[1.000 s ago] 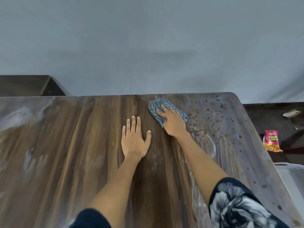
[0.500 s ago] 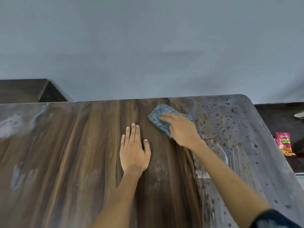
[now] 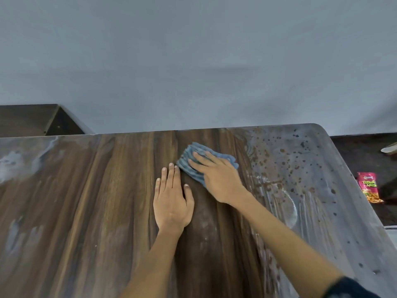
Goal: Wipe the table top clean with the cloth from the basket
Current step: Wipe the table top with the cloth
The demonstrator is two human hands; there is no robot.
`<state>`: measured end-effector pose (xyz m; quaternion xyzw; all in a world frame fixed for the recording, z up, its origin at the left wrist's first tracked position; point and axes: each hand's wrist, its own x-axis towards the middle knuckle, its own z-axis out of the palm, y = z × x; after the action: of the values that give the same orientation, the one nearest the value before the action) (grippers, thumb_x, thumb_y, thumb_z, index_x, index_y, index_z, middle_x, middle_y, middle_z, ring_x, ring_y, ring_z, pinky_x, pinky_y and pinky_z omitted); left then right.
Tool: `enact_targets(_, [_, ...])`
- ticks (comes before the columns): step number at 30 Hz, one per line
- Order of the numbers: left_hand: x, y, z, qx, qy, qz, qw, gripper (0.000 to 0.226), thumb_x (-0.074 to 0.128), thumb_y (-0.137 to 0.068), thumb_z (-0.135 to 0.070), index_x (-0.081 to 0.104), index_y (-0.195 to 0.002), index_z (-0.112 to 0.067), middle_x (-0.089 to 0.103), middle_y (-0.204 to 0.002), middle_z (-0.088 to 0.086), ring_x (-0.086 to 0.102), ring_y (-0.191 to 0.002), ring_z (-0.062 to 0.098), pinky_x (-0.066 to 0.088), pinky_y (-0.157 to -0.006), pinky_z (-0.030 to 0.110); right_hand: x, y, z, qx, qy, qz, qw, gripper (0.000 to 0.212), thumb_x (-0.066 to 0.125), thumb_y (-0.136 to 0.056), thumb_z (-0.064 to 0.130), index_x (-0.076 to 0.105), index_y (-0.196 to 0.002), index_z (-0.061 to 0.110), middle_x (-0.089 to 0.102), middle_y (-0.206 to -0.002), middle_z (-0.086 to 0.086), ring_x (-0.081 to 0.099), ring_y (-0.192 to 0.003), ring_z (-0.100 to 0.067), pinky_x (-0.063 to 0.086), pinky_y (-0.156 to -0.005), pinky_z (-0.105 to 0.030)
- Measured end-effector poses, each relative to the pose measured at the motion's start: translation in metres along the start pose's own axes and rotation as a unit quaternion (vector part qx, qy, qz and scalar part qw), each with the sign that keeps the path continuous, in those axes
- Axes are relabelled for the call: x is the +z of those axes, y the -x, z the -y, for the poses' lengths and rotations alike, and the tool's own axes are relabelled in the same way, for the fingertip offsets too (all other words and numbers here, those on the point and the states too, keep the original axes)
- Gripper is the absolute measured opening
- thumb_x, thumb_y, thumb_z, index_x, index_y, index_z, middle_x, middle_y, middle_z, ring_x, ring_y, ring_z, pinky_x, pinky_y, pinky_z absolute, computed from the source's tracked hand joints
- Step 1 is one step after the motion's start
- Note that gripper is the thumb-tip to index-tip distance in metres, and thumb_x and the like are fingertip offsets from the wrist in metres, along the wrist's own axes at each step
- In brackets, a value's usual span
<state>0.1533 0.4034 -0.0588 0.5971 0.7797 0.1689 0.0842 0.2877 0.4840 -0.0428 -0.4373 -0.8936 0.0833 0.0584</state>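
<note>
I note the right hand [image 3: 219, 179] lies flat on the blue cloth [image 3: 193, 166], its fingers [image 3: 199, 160] straight and spread, pressing the cloth onto the bench [image 3: 86, 201] rather than curling round it. The cloth sits crumpled under those fingers, close to the bench's far edge. Just beside it, nearer me, the left hand [image 3: 171, 203] rests palm down on bare wood, fingers straight and together, the tips almost touching the cloth's near corner. To the right of the right hand I see grey film with brown spots [image 3: 285, 164] and smeared streaks. Beyond the bench's right edge a red snack packet [image 3: 368, 187] lies on the dark floor.
</note>
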Motion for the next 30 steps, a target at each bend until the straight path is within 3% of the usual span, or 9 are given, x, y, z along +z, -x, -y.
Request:
enact_targets(6, [0.001,0.001,0.0,-0.002,0.002,0.0,1.0,0.054,0.027,-0.097,-0.033,0.016,-0.147,-0.016,0.012,-0.156,-0.002,0.004,-0.144,0.012,-0.002,-0.116,0.028,-0.025,-0.02,-0.071,0.234,0.002,0.006,0.972,0.054,0.035,-0.098,0.018,0.021,-0.149,0.03,0.014,-0.159,0.006,0.01,-0.146,-0.031,0.013,-0.115,-0.054])
enact_targets(11, [-0.002,0.001,-0.001,-0.003,0.017,0.004,1.0,0.053,0.03,-0.097,-0.029,0.021,-0.147,-0.014,0.017,-0.156,-0.001,0.008,-0.144,0.013,0.002,-0.118,0.029,-0.018,-0.064,-0.036,0.174,-0.017,0.01,0.985,0.051,0.038,-0.098,0.022,0.027,-0.147,0.03,0.017,-0.158,0.005,0.013,-0.145,-0.027,0.013,-0.116,-0.051])
enact_targets(17, [-0.002,0.002,0.001,-0.015,0.069,-0.007,0.998,0.049,0.034,-0.095,-0.015,0.029,-0.144,-0.01,0.025,-0.153,0.001,0.015,-0.143,0.012,0.007,-0.118,0.029,-0.001,0.049,0.021,0.038,-0.058,0.011,0.998,0.053,0.033,-0.093,0.018,0.035,-0.143,0.034,0.029,-0.154,0.011,0.019,-0.144,-0.018,0.01,-0.117,-0.041])
enact_targets(19, [-0.001,0.002,0.0,-0.017,0.069,-0.011,0.997,0.048,0.033,-0.096,-0.014,0.029,-0.144,-0.01,0.025,-0.153,0.001,0.015,-0.143,0.012,0.007,-0.118,0.029,-0.004,0.082,0.009,0.069,-0.07,0.016,0.995,0.056,0.024,-0.091,0.02,0.037,-0.143,0.035,0.029,-0.153,0.012,0.019,-0.144,-0.017,0.009,-0.117,-0.039])
enact_targets(25, [-0.005,0.007,0.001,-0.009,0.053,-0.003,0.999,0.048,0.028,-0.098,-0.015,0.025,-0.145,-0.01,0.02,-0.155,0.001,0.011,-0.144,0.012,0.006,-0.119,0.029,-0.028,0.032,-0.035,0.233,-0.026,0.011,0.972,0.054,0.036,-0.097,0.012,0.027,-0.148,0.03,0.018,-0.158,0.009,0.011,-0.146,-0.024,0.008,-0.118,-0.043])
enact_targets(28, [-0.008,0.009,0.0,0.0,0.063,-0.005,0.998,0.047,0.03,-0.097,-0.011,0.028,-0.144,-0.008,0.024,-0.154,0.002,0.015,-0.144,0.014,0.008,-0.118,0.028,-0.021,0.019,-0.012,0.216,-0.047,0.009,0.975,0.057,0.037,-0.095,0.01,0.029,-0.147,0.032,0.019,-0.157,0.01,0.011,-0.146,-0.024,0.005,-0.118,-0.044])
enact_targets(30, [-0.011,0.01,0.004,0.0,0.095,-0.006,0.996,0.046,0.034,-0.094,-0.002,0.038,-0.14,-0.006,0.032,-0.15,0.005,0.022,-0.142,0.015,0.011,-0.117,0.027,-0.011,0.038,0.016,0.144,-0.06,0.017,0.988,0.057,0.038,-0.093,0.009,0.034,-0.144,0.034,0.025,-0.155,0.01,0.015,-0.145,-0.023,0.007,-0.117,-0.044])
